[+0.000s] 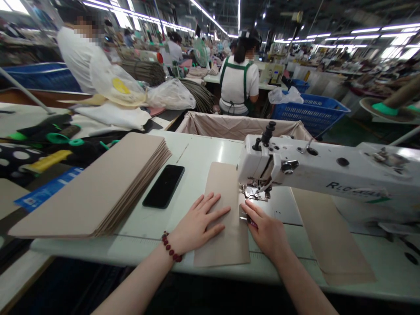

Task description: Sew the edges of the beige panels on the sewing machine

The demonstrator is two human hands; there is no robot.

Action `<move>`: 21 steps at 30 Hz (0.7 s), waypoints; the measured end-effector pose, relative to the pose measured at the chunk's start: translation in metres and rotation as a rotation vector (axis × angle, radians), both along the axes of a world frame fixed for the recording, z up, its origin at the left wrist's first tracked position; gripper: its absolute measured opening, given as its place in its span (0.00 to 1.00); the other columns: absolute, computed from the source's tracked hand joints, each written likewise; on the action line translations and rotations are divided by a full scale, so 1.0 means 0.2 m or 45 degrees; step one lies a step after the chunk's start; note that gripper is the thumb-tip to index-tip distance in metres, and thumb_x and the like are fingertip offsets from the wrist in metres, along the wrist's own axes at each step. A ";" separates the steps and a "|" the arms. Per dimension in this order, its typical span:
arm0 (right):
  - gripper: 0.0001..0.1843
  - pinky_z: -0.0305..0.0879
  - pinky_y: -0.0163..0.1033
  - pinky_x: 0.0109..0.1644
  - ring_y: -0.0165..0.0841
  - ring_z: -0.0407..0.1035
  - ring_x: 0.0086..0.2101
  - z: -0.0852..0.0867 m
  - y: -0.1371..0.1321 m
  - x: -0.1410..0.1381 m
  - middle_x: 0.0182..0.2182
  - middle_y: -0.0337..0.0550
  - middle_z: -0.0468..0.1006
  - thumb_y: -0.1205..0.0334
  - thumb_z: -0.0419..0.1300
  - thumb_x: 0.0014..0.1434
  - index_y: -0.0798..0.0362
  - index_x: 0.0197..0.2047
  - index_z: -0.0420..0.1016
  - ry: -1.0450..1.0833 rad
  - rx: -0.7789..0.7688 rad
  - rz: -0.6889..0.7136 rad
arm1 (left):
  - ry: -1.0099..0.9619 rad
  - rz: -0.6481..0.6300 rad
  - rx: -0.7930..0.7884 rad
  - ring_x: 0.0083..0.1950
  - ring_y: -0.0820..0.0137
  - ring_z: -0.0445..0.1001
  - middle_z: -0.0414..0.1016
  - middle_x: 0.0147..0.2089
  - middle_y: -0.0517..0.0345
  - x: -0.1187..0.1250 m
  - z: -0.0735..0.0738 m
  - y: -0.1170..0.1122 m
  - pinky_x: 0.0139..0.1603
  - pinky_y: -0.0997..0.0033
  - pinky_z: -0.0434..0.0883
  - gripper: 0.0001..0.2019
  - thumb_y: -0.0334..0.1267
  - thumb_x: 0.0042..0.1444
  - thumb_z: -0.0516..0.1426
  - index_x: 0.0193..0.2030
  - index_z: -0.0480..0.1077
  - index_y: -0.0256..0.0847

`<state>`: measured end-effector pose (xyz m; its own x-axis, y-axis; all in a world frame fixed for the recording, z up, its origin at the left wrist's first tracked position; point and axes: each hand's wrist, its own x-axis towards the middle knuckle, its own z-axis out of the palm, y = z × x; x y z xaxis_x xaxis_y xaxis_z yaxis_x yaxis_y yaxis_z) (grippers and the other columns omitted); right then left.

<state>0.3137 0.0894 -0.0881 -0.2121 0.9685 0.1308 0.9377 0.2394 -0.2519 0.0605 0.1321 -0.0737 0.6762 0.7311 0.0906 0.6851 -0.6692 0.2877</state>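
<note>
A beige fabric panel (223, 177) lies lengthwise on the pale green sewing table, its right edge running beside the presser foot (256, 192) of a white sewing machine (315, 166). My left hand (201, 223), with a dark red bead bracelet at the wrist, rests flat on the panel with fingers spread. Just in front of the presser foot, my right hand (267, 229) is curled at the panel's right edge, index finger stretched toward the foot. Under its fingers shows part of a small metal tool (243, 215), mostly hidden; its kind is unclear.
Left of the panel lie a black phone (164, 186) and a thick stack of beige panels (95, 183). Another beige piece (331, 236) lies under the machine arm. Behind the table stand a cloth-lined bin (210, 124) and a blue crate (311, 111). Co-workers sit beyond.
</note>
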 end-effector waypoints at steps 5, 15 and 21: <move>0.31 0.74 0.40 0.43 0.34 0.74 0.44 -0.01 0.00 0.00 0.64 0.29 0.60 0.66 0.52 0.61 0.36 0.65 0.58 0.009 -0.008 0.006 | 0.018 -0.003 -0.016 0.72 0.57 0.44 0.42 0.74 0.62 0.00 -0.01 0.00 0.70 0.50 0.45 0.24 0.52 0.66 0.48 0.68 0.55 0.59; 0.30 0.73 0.40 0.41 0.35 0.74 0.43 0.00 0.00 0.01 0.64 0.28 0.60 0.65 0.52 0.61 0.36 0.65 0.58 -0.014 -0.008 0.001 | 0.005 -0.023 0.004 0.72 0.56 0.44 0.44 0.73 0.60 0.00 -0.01 0.00 0.70 0.49 0.44 0.24 0.52 0.66 0.48 0.67 0.57 0.57; 0.31 0.73 0.39 0.41 0.34 0.74 0.43 -0.01 0.00 0.01 0.64 0.28 0.60 0.66 0.52 0.61 0.34 0.65 0.58 -0.012 0.000 0.000 | 0.065 -0.091 -0.012 0.72 0.57 0.46 0.50 0.72 0.57 0.03 0.02 -0.03 0.70 0.46 0.41 0.26 0.53 0.66 0.46 0.69 0.54 0.53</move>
